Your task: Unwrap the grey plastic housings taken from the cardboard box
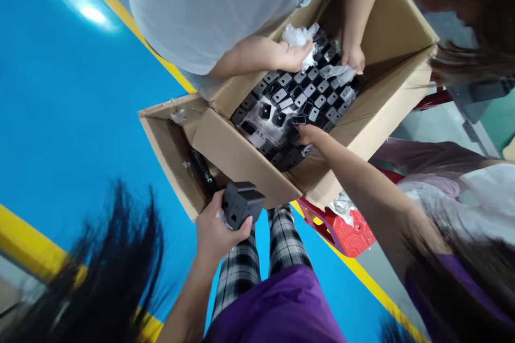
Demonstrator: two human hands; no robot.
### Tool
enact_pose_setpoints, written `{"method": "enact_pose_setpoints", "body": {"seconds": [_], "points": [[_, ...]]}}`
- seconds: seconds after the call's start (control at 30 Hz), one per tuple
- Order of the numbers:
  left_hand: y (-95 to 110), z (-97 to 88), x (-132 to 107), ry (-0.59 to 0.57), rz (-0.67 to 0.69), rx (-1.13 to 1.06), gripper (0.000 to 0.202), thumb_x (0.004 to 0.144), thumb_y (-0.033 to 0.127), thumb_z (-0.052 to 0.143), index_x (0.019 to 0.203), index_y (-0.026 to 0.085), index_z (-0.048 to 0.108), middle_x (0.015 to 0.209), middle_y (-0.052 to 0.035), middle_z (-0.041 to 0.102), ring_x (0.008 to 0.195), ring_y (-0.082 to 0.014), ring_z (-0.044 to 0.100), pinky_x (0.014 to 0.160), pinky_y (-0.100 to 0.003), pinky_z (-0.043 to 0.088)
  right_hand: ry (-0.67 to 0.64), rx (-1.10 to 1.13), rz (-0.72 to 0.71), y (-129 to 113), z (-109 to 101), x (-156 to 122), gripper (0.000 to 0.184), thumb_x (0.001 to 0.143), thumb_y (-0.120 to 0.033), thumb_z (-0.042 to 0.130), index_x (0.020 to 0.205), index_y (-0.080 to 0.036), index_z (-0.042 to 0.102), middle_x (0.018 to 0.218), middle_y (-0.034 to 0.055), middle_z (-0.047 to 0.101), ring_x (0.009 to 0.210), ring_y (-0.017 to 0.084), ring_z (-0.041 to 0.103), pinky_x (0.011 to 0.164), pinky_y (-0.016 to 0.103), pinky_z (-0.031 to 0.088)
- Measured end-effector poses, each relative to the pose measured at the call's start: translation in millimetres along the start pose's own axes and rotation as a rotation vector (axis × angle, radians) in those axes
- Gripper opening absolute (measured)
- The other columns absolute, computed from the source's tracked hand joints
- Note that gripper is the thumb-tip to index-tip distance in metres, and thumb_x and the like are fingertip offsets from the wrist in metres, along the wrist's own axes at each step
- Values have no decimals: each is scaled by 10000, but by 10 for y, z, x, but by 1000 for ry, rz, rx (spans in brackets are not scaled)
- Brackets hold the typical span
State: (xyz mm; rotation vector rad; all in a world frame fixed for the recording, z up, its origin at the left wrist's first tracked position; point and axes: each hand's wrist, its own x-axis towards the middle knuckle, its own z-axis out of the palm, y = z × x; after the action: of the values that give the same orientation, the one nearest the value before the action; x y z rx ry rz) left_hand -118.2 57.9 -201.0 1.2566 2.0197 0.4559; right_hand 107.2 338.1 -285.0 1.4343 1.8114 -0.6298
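Note:
My left hand (221, 225) is closed around a pair of black plastic housings (241, 204), pressed side by side, each with a small dark cutout in its end. It holds them just outside the near wall of the large cardboard box (245, 153). Inside that box, my right hand (308, 136) grips a black housing (292, 134) near the close end of the load; its fingertips are partly hidden. Many similar black housings (300, 99) stand packed in rows around it, with a few loose on a pale sheet (261, 124) that bears handwriting.
Across the box, a co-worker's hands (295, 56) hold crumpled clear plastic (298, 37). A smaller cardboard carton (161, 134) with black pieces in it adjoins the left side. A red plastic stool (350, 233) is beneath the box. Another person leans in at right.

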Motion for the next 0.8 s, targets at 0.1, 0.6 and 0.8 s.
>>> {"method": "enact_pose_setpoints", "body": {"seconds": [0.1, 0.6, 0.8], "points": [[47, -2, -46, -28, -15, -47, 551, 706, 535, 593, 1150, 213, 540, 962, -119, 783, 809, -337, 770, 553, -343, 551, -34, -16, 44, -118, 166, 151, 528, 879, -282, 736, 1363, -96, 638, 1401, 225, 650, 1293, 338, 636, 1049, 399, 529], [15, -128, -199, 4, -50, -42, 529, 689, 508, 602, 1144, 237, 600, 933, -99, 798, 801, -343, 787, 539, -346, 578, 72, 40, 90, 31, -94, -174, 514, 832, -288, 731, 1293, -68, 675, 1301, 245, 695, 1223, 370, 678, 999, 417, 563], [302, -328, -180, 123, 57, -97, 486, 718, 582, 477, 1049, 253, 612, 791, -2, 750, 767, -273, 789, 584, -299, 541, 489, 800, -521, 288, 24, -1516, 716, 819, -347, 695, 1483, -196, 474, 1399, 138, 624, 1176, 275, 664, 1007, 427, 564]]}}
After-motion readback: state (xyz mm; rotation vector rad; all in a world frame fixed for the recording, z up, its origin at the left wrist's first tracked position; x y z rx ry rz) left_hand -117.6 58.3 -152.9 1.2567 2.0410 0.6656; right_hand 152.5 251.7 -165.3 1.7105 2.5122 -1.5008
